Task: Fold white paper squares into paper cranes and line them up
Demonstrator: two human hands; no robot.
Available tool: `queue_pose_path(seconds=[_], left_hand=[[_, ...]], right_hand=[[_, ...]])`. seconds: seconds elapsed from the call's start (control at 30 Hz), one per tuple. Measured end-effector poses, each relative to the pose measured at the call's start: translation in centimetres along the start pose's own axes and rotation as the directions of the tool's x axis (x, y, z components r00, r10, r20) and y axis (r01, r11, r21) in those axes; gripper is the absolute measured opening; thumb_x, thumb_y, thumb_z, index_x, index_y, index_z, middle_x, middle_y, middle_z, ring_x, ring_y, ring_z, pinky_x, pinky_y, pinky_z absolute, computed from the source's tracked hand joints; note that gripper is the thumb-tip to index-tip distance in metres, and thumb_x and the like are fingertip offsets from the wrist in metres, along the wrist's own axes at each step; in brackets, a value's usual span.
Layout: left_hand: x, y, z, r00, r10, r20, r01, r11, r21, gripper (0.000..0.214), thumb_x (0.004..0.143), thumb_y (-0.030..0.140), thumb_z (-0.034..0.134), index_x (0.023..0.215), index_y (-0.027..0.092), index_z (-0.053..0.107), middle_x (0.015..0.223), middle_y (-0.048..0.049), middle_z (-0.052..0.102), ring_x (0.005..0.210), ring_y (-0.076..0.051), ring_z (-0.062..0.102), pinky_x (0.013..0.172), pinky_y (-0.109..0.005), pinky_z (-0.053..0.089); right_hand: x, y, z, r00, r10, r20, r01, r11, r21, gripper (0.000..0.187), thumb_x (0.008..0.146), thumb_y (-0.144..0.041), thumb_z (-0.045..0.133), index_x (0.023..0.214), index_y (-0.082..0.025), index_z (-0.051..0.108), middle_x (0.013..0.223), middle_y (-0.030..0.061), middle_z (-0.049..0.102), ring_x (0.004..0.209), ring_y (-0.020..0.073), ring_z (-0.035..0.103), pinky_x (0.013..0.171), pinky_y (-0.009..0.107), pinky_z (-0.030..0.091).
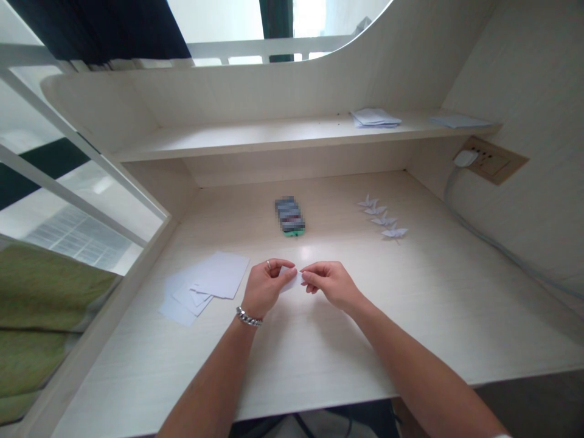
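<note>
My left hand (266, 286) and my right hand (329, 283) meet over the middle of the pale wooden desk (410, 316). Both pinch a small folded piece of white paper (291, 278) between their fingertips, the left from the left side, the right from the right. My left hand wears a ring and a metal bracelet on its wrist. Most of the paper is hidden by the fingers.
Loose white paper sheets (205, 283) lie left of my hands. A phone (289, 216) rests further back. Several folded paper cranes (383, 219) line up at the back right. The shelf (274, 137) carries paper stacks (375, 118). A wall socket (490, 161) with cable is at right.
</note>
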State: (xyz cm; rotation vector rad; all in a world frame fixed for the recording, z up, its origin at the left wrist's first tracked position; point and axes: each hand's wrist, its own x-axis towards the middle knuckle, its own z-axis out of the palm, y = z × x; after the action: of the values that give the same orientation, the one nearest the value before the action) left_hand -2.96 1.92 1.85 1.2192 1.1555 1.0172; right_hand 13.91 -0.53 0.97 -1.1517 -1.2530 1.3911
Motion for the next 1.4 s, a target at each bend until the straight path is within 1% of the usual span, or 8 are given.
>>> queue_pose_path(seconds=[0.2, 0.4, 0.6, 0.77, 1.03, 1.23, 1.33, 1.4], left_hand=[[0.0, 0.1, 0.1, 1.0, 0.022, 0.012, -0.022, 0.999, 0.036, 0.023, 0.063, 0.032, 0.08, 0.076, 0.015, 0.071, 0.055, 0.0017, 0.063, 0.047, -0.008, 0.052, 0.044, -0.019, 0.039], [-0.1, 0.1, 0.3, 0.999, 0.022, 0.031, -0.024, 0.997, 0.072, 0.022, 0.062, 0.032, 0.079, 0.072, 0.015, 0.07, 0.055, 0.0016, 0.061, 0.047, -0.008, 0.051, 0.044, -0.02, 0.038], [0.0, 0.2, 0.1, 0.994, -0.076, 0.078, 0.067, 0.992, 0.11, 0.025, 0.064, 0.034, 0.077, 0.075, 0.013, 0.071, 0.058, -0.0012, 0.065, 0.05, -0.011, 0.054, 0.047, -0.021, 0.038], [0.2, 0.0, -0.1, 0.995, -0.08, 0.066, 0.071, 0.989, 0.126, 0.026, 0.063, 0.037, 0.077, 0.066, 0.012, 0.069, 0.057, -0.0014, 0.065, 0.051, -0.011, 0.053, 0.049, -0.022, 0.038], [0.3, -0.5, 0.0, 0.988, -0.125, 0.09, 0.118, 0.99, 0.071, 0.029, 0.059, 0.039, 0.079, 0.063, 0.012, 0.067, 0.056, -0.0008, 0.063, 0.051, -0.011, 0.051, 0.05, -0.023, 0.036], [0.5, -0.9, 0.0, 0.984, -0.15, 0.093, 0.143, 0.987, 0.08, 0.037, 0.067, 0.048, 0.072, 0.06, 0.013, 0.065, 0.052, 0.0004, 0.058, 0.047, -0.01, 0.046, 0.047, -0.023, 0.03], [0.4, -0.8, 0.0, 0.985, -0.134, 0.109, 0.126, 0.989, 0.08, 0.041, 0.071, 0.053, 0.066, 0.062, 0.013, 0.066, 0.053, 0.0001, 0.059, 0.048, -0.011, 0.046, 0.047, -0.023, 0.03], [0.3, -0.7, 0.1, 0.982, -0.13, 0.135, 0.117, 0.988, 0.096, 0.04, 0.07, 0.052, 0.068, 0.064, 0.012, 0.067, 0.054, 0.0, 0.059, 0.049, -0.011, 0.047, 0.048, -0.023, 0.031]], right_hand=[[0.1, -0.1, -0.2, 0.998, 0.064, 0.016, -0.065, 0.995, 0.078, 0.03, 0.07, -0.044, 0.072, 0.07, -0.014, 0.071, 0.061, 0.0028, 0.066, 0.051, 0.0114, 0.058, 0.052, 0.025, 0.046], [-0.1, 0.1, 0.1, 0.999, 0.043, -0.016, -0.044, 0.999, -0.012, 0.026, 0.07, -0.039, 0.073, 0.075, -0.013, 0.07, 0.062, 0.0025, 0.065, 0.055, 0.0122, 0.058, 0.055, 0.026, 0.047], [0.2, 0.4, 0.1, 0.997, 0.071, -0.039, -0.071, 0.997, 0.011, 0.023, 0.069, -0.036, 0.072, 0.066, -0.014, 0.067, 0.052, -0.0001, 0.06, 0.048, 0.0109, 0.054, 0.051, 0.025, 0.043], [0.5, 0.8, 0.0, 0.993, 0.116, -0.028, -0.115, 0.992, 0.046, 0.021, 0.067, -0.034, 0.072, 0.064, -0.015, 0.065, 0.05, -0.001, 0.059, 0.046, 0.0107, 0.053, 0.048, 0.024, 0.041], [0.4, 1.0, 0.2, 0.993, 0.12, 0.015, -0.12, 0.992, 0.031, 0.025, 0.069, -0.038, 0.07, 0.065, -0.015, 0.062, 0.052, -0.0011, 0.058, 0.047, 0.0105, 0.053, 0.049, 0.024, 0.04], [0.5, 1.0, 0.1, 0.992, 0.115, 0.05, -0.119, 0.99, 0.076, 0.023, 0.069, -0.036, 0.07, 0.064, -0.015, 0.062, 0.051, -0.002, 0.056, 0.046, 0.0097, 0.051, 0.048, 0.024, 0.037], [0.5, 1.1, 0.1, 0.994, 0.099, 0.054, -0.104, 0.99, 0.097, 0.024, 0.07, -0.037, 0.07, 0.063, -0.015, 0.062, 0.051, -0.0021, 0.056, 0.046, 0.0097, 0.05, 0.049, 0.024, 0.037], [0.5, 1.1, 0.0, 0.995, 0.087, 0.055, -0.092, 0.99, 0.105, 0.025, 0.07, -0.038, 0.07, 0.063, -0.015, 0.062, 0.052, -0.0023, 0.055, 0.047, 0.0097, 0.05, 0.049, 0.025, 0.037]])
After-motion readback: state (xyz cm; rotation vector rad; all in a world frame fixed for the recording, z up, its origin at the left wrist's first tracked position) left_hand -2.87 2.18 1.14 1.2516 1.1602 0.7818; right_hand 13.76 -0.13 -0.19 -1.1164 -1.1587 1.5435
